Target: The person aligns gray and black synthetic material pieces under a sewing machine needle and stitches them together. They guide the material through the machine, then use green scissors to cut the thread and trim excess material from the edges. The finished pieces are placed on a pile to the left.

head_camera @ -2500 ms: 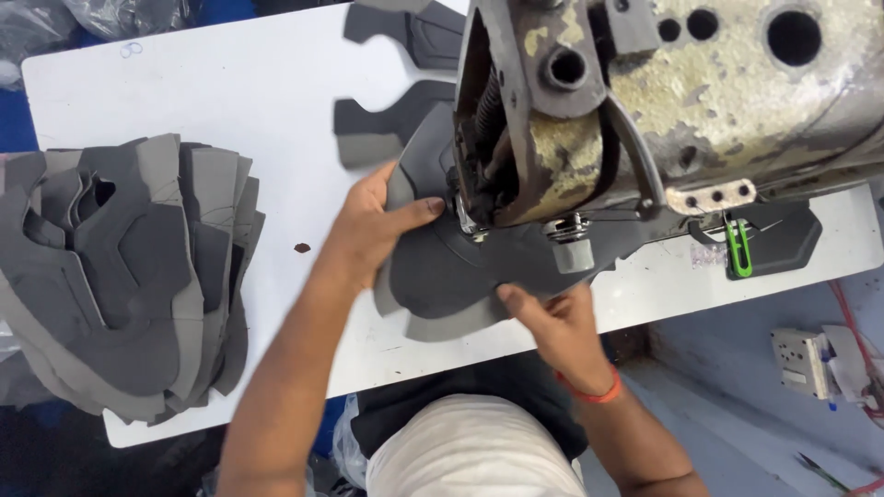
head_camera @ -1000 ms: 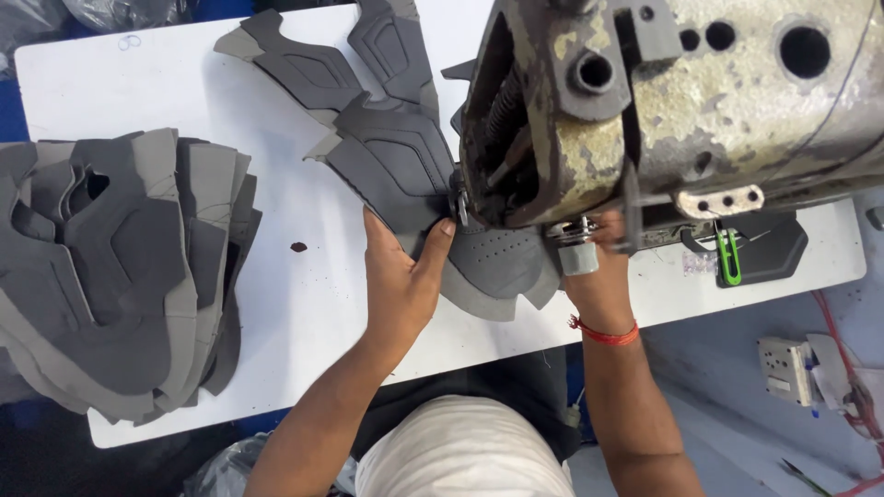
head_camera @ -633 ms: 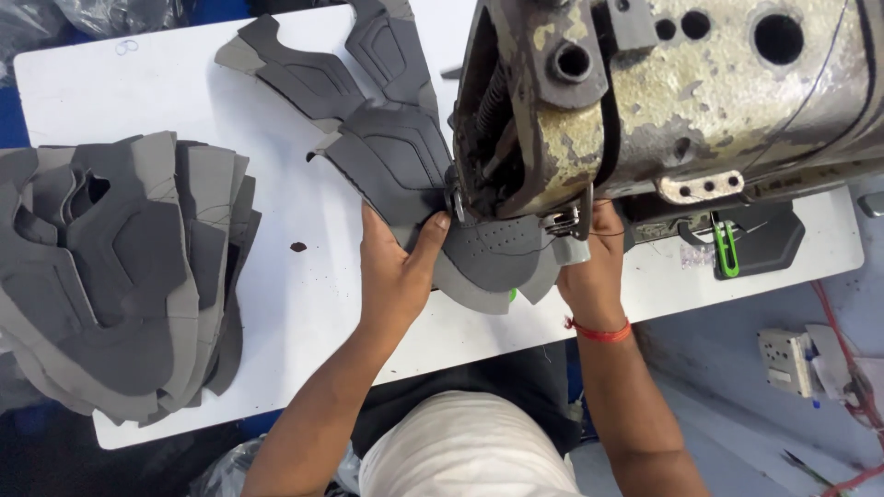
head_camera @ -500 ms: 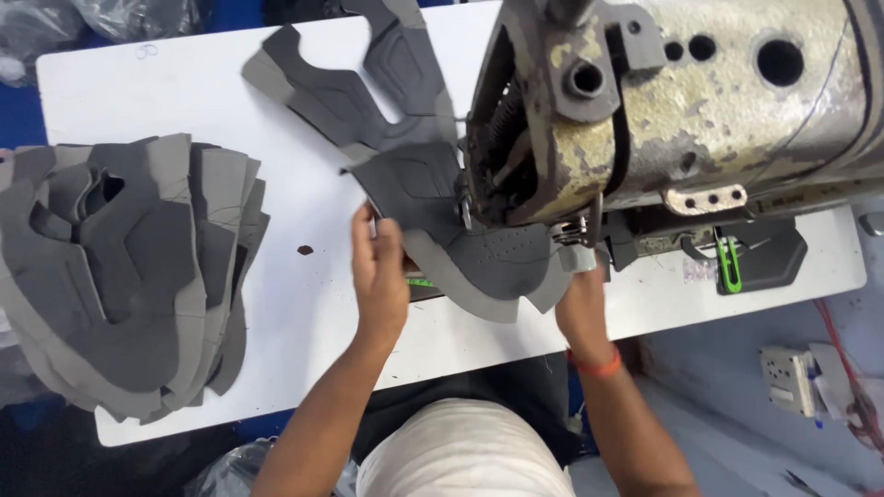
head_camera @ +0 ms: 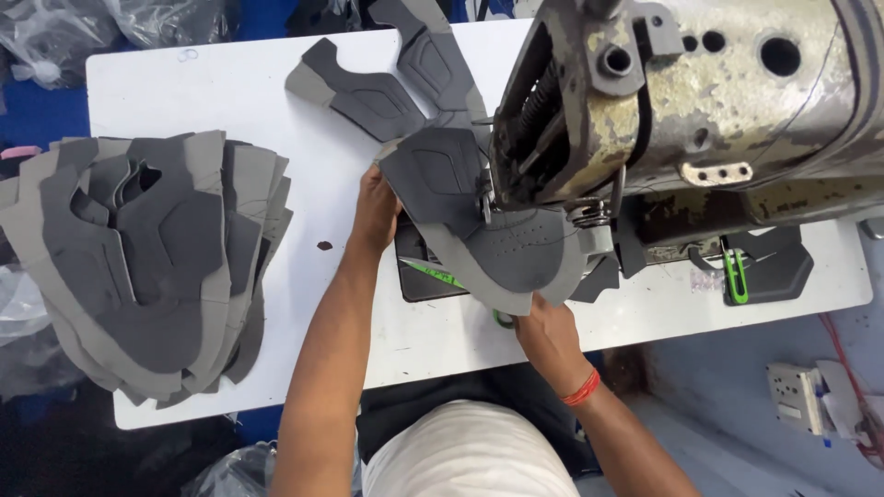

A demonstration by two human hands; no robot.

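Swung round, grey shoe upper (head_camera: 497, 235) spans between left hand (head_camera: 376, 207) and right hand (head_camera: 543, 327).

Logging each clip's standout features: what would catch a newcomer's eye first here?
The worn sewing machine with flaking paint fills the upper right of the white table. Beneath its head, the left hand and right hand hold a grey shoe-upper piece. A thick stack of similar grey pieces lies at the table's left edge.
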